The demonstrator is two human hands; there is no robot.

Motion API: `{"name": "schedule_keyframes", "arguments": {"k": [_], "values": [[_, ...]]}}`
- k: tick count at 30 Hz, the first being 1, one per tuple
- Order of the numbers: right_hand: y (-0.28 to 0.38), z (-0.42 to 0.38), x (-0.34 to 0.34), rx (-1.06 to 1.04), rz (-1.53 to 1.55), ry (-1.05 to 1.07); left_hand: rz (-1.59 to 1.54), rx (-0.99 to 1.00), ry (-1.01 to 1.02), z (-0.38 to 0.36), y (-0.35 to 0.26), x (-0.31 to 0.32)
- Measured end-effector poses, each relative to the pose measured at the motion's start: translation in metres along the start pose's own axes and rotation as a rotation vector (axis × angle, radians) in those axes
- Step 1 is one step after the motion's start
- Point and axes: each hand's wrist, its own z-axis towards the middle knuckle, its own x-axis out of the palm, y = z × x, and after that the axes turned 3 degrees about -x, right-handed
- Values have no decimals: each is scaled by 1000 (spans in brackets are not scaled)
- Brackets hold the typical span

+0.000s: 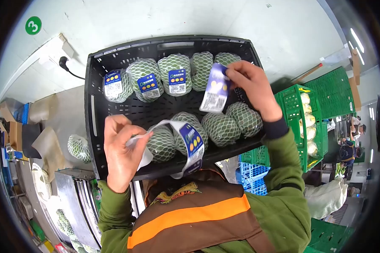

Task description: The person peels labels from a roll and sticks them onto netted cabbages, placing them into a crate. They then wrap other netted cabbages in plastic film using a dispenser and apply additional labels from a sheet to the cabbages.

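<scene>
My left hand (123, 147) is closed in a pinch on a white label strip (168, 122), which loops across the near row and carries a blue-and-white label (192, 144). My right hand (252, 86) pinches a loose blue-and-white sticker label (215, 89) by its upper corner, over the far row. Below both hands is a black plastic crate (89, 114). In it lie two rows of round green produce in white foam netting (221, 128); the exact kind is hard to tell. Labels sit on several far-row pieces, such as this netted piece (174, 71) near the middle.
Another netted piece (79, 147) lies outside the crate at left, near a metal machine (76, 189). Green crates (293, 109) with pale wrapped produce stand at right, and blue crates (253, 175) below them. A black plug (63, 63) hangs on the wall. Other people appear at far right.
</scene>
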Motion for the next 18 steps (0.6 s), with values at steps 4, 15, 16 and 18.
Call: {"name": "schedule_keyframes", "arguments": {"k": [4, 15, 16, 18], "values": [[-95, 56, -16, 107, -141, 205, -427, 0, 133, -1, -8, 4], [-64, 74, 14, -254, -591, -103, -637, -57, 275, 4, -21, 2], [-28, 53, 31, -207, -263, 70, -760, -174, 212, 4, -27, 4], [20, 4, 63, -129, 350, 466, -813, -332, 184, 4, -33, 6]]}}
